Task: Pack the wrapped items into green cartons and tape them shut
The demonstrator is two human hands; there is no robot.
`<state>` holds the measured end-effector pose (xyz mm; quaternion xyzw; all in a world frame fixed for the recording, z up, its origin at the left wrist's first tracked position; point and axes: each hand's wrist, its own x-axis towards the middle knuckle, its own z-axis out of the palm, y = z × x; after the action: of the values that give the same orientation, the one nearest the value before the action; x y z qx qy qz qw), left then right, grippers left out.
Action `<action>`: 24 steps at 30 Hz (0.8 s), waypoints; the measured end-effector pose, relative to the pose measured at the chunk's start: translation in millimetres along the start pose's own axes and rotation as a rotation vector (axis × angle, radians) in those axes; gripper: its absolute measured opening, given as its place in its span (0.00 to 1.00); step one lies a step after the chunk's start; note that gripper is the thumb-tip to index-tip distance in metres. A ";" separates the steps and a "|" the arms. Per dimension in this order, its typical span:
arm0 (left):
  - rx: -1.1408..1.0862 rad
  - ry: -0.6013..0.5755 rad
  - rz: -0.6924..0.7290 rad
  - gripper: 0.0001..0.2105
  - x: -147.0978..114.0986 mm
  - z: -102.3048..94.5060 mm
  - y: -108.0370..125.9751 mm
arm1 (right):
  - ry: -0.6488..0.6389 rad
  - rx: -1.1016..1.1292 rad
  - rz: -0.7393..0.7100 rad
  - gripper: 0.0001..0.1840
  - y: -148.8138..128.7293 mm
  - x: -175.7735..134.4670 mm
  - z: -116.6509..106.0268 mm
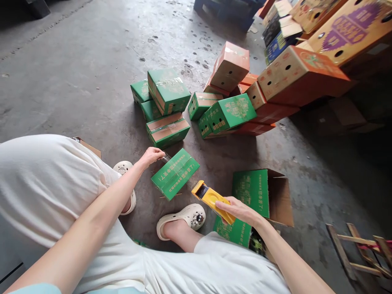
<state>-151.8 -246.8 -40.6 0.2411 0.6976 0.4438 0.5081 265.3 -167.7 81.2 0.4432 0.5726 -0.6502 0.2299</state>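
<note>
Between my feet a small green carton point(175, 174) with printed lettering stands on the floor, its top flaps closed along a seam. My left hand point(154, 156) is pinched at the carton's far left edge, fingers on a strip of clear tape point(167, 157). In my right hand point(234, 210) is a yellow tape dispenser point(214, 200), held just right of the carton with its dark mouth facing it. Whether the tape runs unbroken from the dispenser to my left fingers is hard to make out.
Stacked green cartons point(169, 92) stand ahead, with more green cartons point(234, 111) and orange boxes point(301, 75) to the right. An open green box point(251, 190) lies beside my right forearm. A wooden stool point(358, 249) is at the far right. White clogs point(190, 216) flank the carton.
</note>
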 end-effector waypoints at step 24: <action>0.499 0.086 0.010 0.16 12.7 41.0 -59.6 | -0.014 0.039 0.035 0.37 7.0 57.2 16.5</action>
<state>-111.8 -250.6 -102.0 0.3435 0.8054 0.2700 0.4006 237.1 -173.1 28.5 0.4530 0.5502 -0.6603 0.2366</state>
